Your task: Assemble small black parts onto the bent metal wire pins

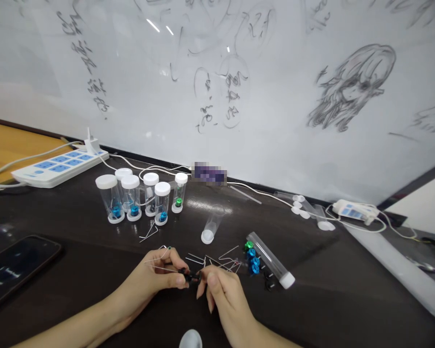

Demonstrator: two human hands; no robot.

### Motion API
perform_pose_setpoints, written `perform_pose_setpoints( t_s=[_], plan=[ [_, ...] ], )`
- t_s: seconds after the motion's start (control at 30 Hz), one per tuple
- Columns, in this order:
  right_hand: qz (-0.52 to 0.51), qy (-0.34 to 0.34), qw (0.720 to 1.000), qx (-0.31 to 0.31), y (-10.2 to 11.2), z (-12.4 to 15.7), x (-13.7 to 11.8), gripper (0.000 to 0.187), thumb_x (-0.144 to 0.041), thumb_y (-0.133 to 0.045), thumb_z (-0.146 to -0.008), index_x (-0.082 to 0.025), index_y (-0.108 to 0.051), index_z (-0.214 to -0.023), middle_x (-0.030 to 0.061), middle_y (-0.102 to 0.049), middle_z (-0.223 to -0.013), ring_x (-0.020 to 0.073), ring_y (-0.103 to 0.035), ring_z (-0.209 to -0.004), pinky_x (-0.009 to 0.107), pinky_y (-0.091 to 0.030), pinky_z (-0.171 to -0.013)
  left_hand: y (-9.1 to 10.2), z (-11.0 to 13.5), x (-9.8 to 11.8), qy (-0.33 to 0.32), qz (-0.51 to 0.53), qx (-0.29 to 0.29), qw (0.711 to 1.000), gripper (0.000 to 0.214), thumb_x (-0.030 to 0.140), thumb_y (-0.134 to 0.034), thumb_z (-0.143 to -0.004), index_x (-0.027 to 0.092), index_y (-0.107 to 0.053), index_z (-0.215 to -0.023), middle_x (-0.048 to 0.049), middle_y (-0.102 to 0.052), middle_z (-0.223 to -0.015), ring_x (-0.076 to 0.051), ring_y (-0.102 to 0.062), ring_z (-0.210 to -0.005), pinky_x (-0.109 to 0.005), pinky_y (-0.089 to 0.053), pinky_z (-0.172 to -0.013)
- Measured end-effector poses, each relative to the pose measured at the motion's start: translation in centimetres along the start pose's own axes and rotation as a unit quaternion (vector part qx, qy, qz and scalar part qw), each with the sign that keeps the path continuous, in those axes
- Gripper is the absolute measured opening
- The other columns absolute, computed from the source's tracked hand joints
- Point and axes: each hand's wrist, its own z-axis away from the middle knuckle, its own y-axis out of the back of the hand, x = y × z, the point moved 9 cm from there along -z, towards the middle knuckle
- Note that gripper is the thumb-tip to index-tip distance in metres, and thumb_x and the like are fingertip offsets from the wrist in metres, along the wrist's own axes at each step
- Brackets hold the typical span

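Note:
My left hand (154, 275) pinches a small black part (191, 276) between thumb and fingers, and a thin bent metal rod (155, 264) also lies across that hand. My right hand (223, 290) has its fingertips at the other end of the black part, thumb and forefinger close together. Just beyond the hands lie several loose L-shaped metal rods (195, 259). To the right are blue metal pieces (254, 266), a green one (248, 246) and small black pieces (269, 285). A clear tube with a white cap (268, 257) lies beside them.
Several capped clear tubes (130, 198) stand at back left, holding coloured pieces. An open clear tube (212, 226) is behind the hands. A phone (20, 263) lies left, a power strip (60, 166) behind it. White caps (300, 207) lie back right. A whiteboard (137, 96) rises behind.

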Motion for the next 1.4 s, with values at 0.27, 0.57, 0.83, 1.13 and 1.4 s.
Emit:
perform_pose_setpoints(
  t_s=[0.27, 0.57, 0.83, 1.13, 1.4],
  plan=[
    [0.016, -0.015, 1.0, -0.004, -0.1, 0.2, 0.4, 0.038, -0.042, -0.028, -0.102, -0.018, -0.057, -0.094, -0.0029, -0.054, -0.061, 0.0102, -0.049, -0.048, 0.022, -0.039, -0.056, 0.1, -0.1, 0.2, 0.007, 0.008, 0.017, 1.0, 0.019, 0.013, -0.082, -0.062, 0.017, -0.067, -0.072, 0.0009, -0.067, -0.079, -0.014, -0.061, -0.073, -0.027, -0.048, -0.074],
    [0.039, -0.035, 0.998, -0.037, -0.7, -0.1, 0.6, 0.04, -0.034, -0.036, -0.101, -0.018, -0.053, -0.068, -0.0043, -0.049, -0.053, 0.0095, -0.049, -0.049, 0.02, -0.037, -0.054, -0.2, 0.2, -0.3, 0.016, -0.037, -0.011, 0.999, 0.019, 0.014, -0.082, -0.062, 0.018, -0.067, -0.072, 0.0008, -0.065, -0.076, -0.016, -0.062, -0.075, -0.029, -0.05, -0.073],
    [0.035, -0.042, 0.998, 0.018, 0.1, -0.2, 0.7, 0.009, -0.013, -0.064, -0.082, -0.02, -0.058, -0.085, -0.0061, -0.052, -0.065, 0.0093, -0.049, -0.052, 0.02, -0.038, -0.056, 0.3, -0.1, -0.7, 0.001, -0.048, -0.007, 0.999, 0.017, 0.015, -0.081, -0.063, 0.017, -0.068, -0.074, -0.0012, -0.068, -0.077, -0.016, -0.062, -0.075, -0.028, -0.049, -0.071],
    [0.028, -0.037, 0.999, -0.01, -0.2, -0.1, 0.4, 0.012, -0.018, -0.056, -0.089, -0.018, -0.059, -0.077, -0.0052, -0.051, -0.059, 0.0099, -0.049, -0.051, 0.02, -0.037, -0.054, -0.2, 0.1, -0.6, 0.023, -0.04, -0.018, 0.999, 0.018, 0.014, -0.082, -0.061, 0.017, -0.068, -0.072, -0.0004, -0.069, -0.075, -0.016, -0.062, -0.073, -0.027, -0.048, -0.071],
    [0.02, -0.034, 0.999, -0.02, -0.5, -0.1, 0.2, 0.029, -0.029, -0.051, -0.094, -0.017, -0.057, -0.069, -0.0041, -0.054, -0.056, 0.0099, -0.049, -0.05, 0.02, -0.036, -0.052, -0.3, 0.3, -0.7, 0.032, -0.039, -0.024, 0.998, 0.018, 0.014, -0.082, -0.061, 0.018, -0.068, -0.071, -0.0003, -0.07, -0.076, -0.017, -0.063, -0.074, -0.028, -0.049, -0.072]
  ],
)
